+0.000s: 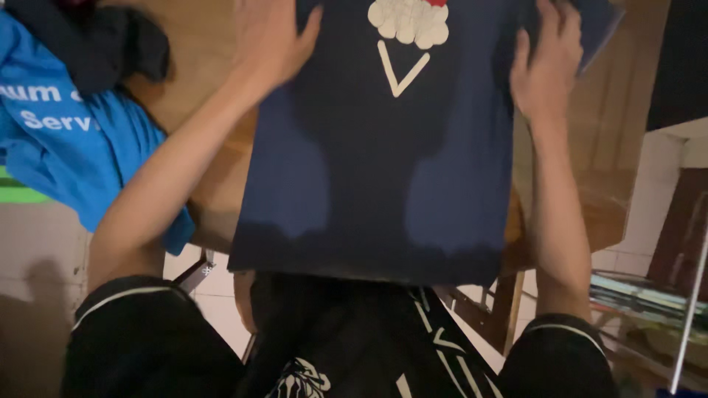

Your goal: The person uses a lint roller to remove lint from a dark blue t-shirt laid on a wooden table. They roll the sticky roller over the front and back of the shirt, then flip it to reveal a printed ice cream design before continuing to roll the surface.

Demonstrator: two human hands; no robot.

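Note:
A dark navy T-shirt (383, 169) with a white and red ice-cream-cone print lies spread on a wooden table (199, 81), its lower hem hanging over the near edge. My left hand (269, 37) rests flat, fingers apart, on the shirt's left edge near the top. Over on the shirt's right edge, my right hand (547, 63) presses down with fingers spread. Neither hand grips the cloth. Both forearms reach forward from black sleeves with white trim.
A bright blue shirt (66, 140) with white lettering lies at the table's left, a dark garment (96, 40) heaped on top of it. Tiled floor (210, 295) and table legs show below. A low shelf with stacked items (649, 302) stands at the right.

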